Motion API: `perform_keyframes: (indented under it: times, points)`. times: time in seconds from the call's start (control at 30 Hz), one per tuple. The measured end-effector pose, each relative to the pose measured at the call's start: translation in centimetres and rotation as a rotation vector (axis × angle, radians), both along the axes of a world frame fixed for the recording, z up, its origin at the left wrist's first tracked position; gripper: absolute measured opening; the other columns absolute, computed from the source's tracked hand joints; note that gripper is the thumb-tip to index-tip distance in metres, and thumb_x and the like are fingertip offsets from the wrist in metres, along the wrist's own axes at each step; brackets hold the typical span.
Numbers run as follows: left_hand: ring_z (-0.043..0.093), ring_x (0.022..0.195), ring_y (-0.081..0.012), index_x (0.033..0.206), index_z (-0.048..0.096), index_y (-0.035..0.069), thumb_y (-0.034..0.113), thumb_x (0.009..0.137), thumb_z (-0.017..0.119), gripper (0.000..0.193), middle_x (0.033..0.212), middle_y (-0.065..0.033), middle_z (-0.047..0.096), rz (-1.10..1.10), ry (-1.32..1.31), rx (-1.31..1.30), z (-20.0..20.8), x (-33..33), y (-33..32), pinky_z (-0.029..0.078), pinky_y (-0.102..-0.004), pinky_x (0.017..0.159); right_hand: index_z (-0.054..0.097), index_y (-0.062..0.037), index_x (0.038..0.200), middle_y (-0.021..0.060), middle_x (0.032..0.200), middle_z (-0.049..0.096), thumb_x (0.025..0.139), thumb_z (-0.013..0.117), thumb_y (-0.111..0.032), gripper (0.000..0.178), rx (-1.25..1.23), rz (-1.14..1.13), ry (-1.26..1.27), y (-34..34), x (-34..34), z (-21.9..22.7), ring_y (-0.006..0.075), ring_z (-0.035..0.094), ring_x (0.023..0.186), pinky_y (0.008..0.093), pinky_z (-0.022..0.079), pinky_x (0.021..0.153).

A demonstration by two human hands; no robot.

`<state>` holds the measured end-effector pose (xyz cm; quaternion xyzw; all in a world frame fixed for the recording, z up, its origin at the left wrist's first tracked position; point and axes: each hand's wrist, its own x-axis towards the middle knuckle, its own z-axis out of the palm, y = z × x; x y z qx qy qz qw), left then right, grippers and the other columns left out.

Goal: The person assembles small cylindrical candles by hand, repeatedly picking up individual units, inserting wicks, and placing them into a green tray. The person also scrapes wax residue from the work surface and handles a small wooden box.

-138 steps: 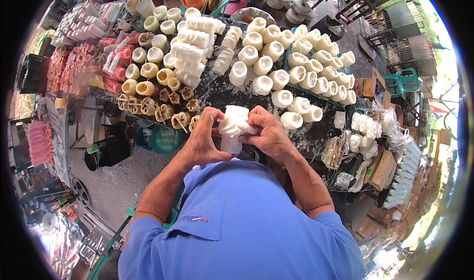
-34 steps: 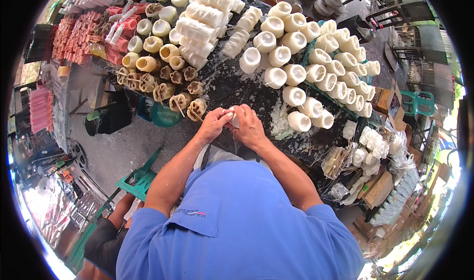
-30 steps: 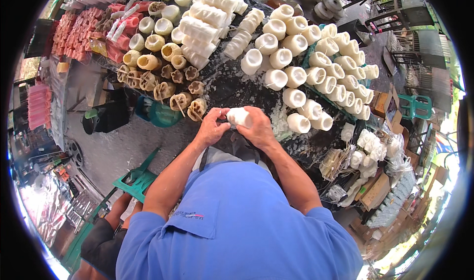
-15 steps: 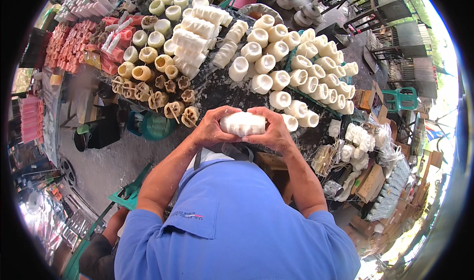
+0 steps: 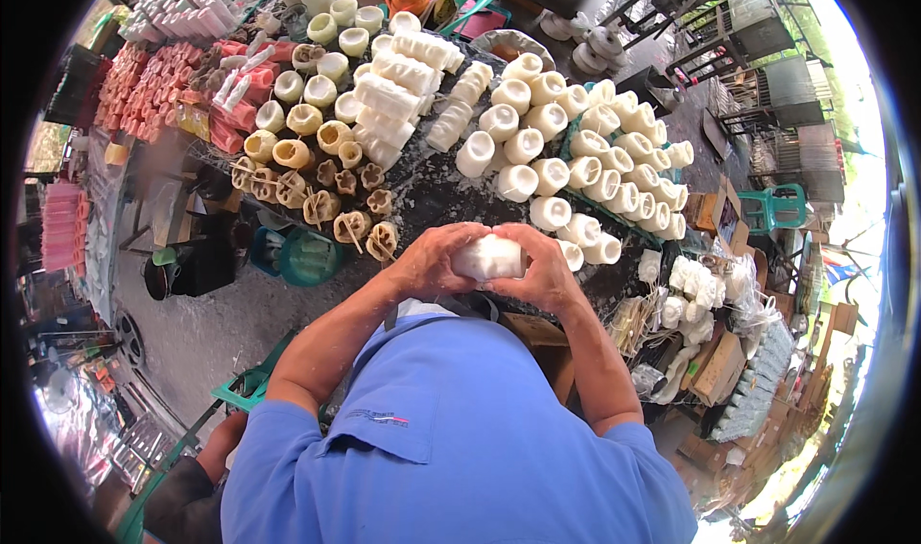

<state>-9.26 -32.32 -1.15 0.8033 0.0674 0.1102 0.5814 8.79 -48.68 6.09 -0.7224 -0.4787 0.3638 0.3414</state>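
Observation:
A thick white wax candle (image 5: 488, 258) with a lumpy side is held in front of my chest, at the near edge of the dark table (image 5: 422, 194). My left hand (image 5: 432, 260) wraps round its left end and my right hand (image 5: 545, 270) round its right end. The fingertips of both hands come close together over its far side, and much of the candle is hidden by them. Beyond my hands stand cream round candles (image 5: 518, 181) with hollowed tops. Farther left lies a stack of white ribbed candles (image 5: 391, 93).
Brown moulds (image 5: 321, 206) with sticks across them stand at the table's left edge. Pink wax pieces (image 5: 144, 83) are heaped at far left. A green basin (image 5: 311, 258) sits below. Bundled wicks (image 5: 628, 319) and boxes (image 5: 720, 366) lie to the right. Another person's arm (image 5: 223, 443) shows at lower left.
My hands have moved slightly right and closer together round the candle, which now shows less of its length. The view has shifted a little.

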Motion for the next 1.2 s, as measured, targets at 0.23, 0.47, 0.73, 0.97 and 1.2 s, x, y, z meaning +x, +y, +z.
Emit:
perform_keyframes:
  times: [0.23,0.47,0.73,0.97,1.2]
  points:
    - [0.069,0.119,-0.0393,0.142,0.060,0.005,0.017,0.070,0.092,0.079,0.129,-0.0181,0.070,0.030,0.011,0.108,-0.9,0.1,-0.7,0.057,-0.0465,0.105,0.067,-0.0028,0.139,0.0212,0.137,0.069,0.071,0.091,-0.021,0.075,-0.065,0.021,-0.063,0.7,-0.7,1.0,0.0360,0.068,0.128,0.0441,0.054,0.110]
    - [0.068,0.120,-0.0397,0.137,0.062,0.002,0.020,0.069,0.092,0.077,0.128,-0.0190,0.071,0.029,0.119,0.067,-1.4,0.6,-0.8,0.055,-0.0481,0.106,0.067,-0.0027,0.135,0.0200,0.134,0.067,0.074,0.086,-0.020,0.066,-0.065,0.055,-0.222,1.0,-2.1,0.8,0.0412,0.066,0.124,0.0481,0.054,0.106]
    - [0.071,0.113,-0.0424,0.129,0.068,0.002,0.025,0.069,0.087,0.067,0.116,-0.0220,0.074,-0.143,0.284,0.101,-1.5,1.1,-0.1,0.057,-0.0492,0.099,0.069,-0.0025,0.131,0.0189,0.128,0.068,0.074,0.085,-0.021,0.062,-0.065,0.016,-0.170,-0.2,-2.2,-0.1,0.0416,0.069,0.116,0.0479,0.056,0.100]
    - [0.064,0.130,-0.0395,0.137,0.065,0.005,0.024,0.071,0.090,0.073,0.136,-0.0198,0.069,0.033,0.237,0.146,-1.7,0.1,-2.3,0.051,-0.0484,0.112,0.066,-0.0052,0.134,0.0182,0.128,0.066,0.073,0.085,-0.014,0.064,-0.039,0.060,-0.320,-0.4,-3.2,-0.5,0.0417,0.065,0.119,0.0498,0.054,0.102]
    - [0.063,0.132,-0.0416,0.139,0.063,0.005,0.024,0.076,0.089,0.070,0.139,-0.0197,0.068,0.123,0.110,0.129,-4.4,-1.1,-3.9,0.050,-0.0499,0.115,0.065,-0.0021,0.139,0.0275,0.140,0.061,0.077,0.086,-0.014,0.066,-0.008,0.128,-0.317,-0.2,-4.2,-0.3,0.0459,0.063,0.126,0.0511,0.053,0.108]
